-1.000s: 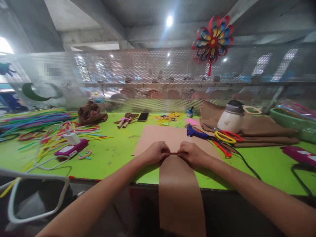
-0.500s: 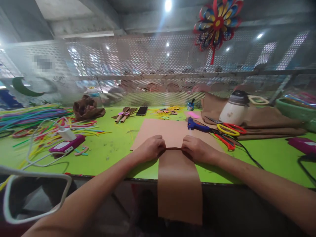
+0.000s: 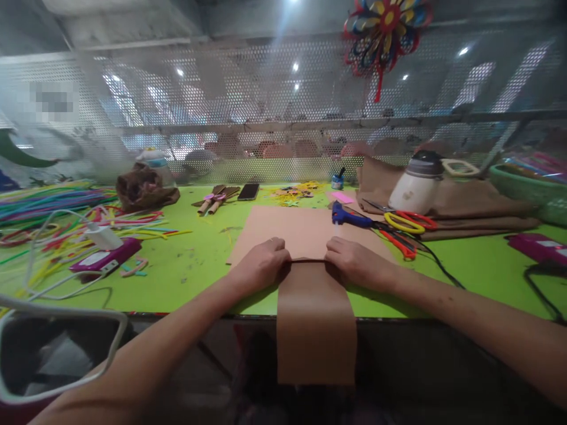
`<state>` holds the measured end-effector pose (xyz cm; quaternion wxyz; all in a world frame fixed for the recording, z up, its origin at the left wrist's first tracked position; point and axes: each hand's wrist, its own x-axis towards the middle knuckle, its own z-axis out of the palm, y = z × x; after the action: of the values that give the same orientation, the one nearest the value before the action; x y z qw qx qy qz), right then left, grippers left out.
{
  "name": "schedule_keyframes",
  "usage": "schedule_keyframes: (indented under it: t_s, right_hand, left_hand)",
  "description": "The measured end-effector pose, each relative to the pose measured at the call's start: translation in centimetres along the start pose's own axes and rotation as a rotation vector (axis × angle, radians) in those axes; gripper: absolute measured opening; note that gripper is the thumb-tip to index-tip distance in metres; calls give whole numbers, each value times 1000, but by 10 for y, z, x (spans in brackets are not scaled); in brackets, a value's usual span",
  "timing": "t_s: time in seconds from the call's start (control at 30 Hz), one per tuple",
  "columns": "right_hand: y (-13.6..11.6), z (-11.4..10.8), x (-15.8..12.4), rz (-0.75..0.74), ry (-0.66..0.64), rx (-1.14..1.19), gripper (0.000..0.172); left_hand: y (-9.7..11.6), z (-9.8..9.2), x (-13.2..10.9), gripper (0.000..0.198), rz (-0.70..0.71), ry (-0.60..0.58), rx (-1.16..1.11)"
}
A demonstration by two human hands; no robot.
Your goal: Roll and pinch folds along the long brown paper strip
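A strip of brown kraft paper (image 3: 316, 330) hangs over the table's front edge, its far end folded into a narrow dark crease. My left hand (image 3: 263, 260) pinches the left end of that fold, fingers curled. At the right end, my right hand (image 3: 357, 262) grips the same fold with its fingers bent down. Beneath and beyond both hands lies a larger flat sheet of light brown paper (image 3: 287, 227). A blue glue gun (image 3: 352, 216) rests on the sheet's right part, close to my right hand.
Scissors with yellow and red handles (image 3: 405, 223) lie beside a white bottle (image 3: 416, 186) on folded brown paper. Purple power strips (image 3: 106, 258) with cables sit left and right. Coloured pipe cleaners (image 3: 57, 203), a phone (image 3: 248, 192) and yellow scraps (image 3: 295, 192) lie farther back.
The camera view has shifted slightly, so the scene sits a little higher and further left. Both hands keep hold of the fold, which shows little change.
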<state>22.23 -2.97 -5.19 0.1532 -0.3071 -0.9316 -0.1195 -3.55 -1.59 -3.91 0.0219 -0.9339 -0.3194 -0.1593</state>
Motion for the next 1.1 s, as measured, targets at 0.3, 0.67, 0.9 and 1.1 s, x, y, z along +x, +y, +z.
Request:
schedule_keyframes:
  t_s: [0.3, 0.67, 0.9, 1.1]
  right_hand:
    - [-13, -13, 7, -102, -133, -222, 12]
    - [-17, -11, 12, -116, -170, -271, 12]
    - [-19, -6, 5, -40, -57, -262, 13]
    - [-24, -7, -2, 28, 85, -246, 14]
  left_hand:
    - [4, -3, 0, 21, 68, -15, 141]
    - [8, -21, 16, 23, -64, -117, 76]
    - [24, -19, 53, 41, -377, -279, 30]
    - [21, -18, 56, 38, -386, -415, -225]
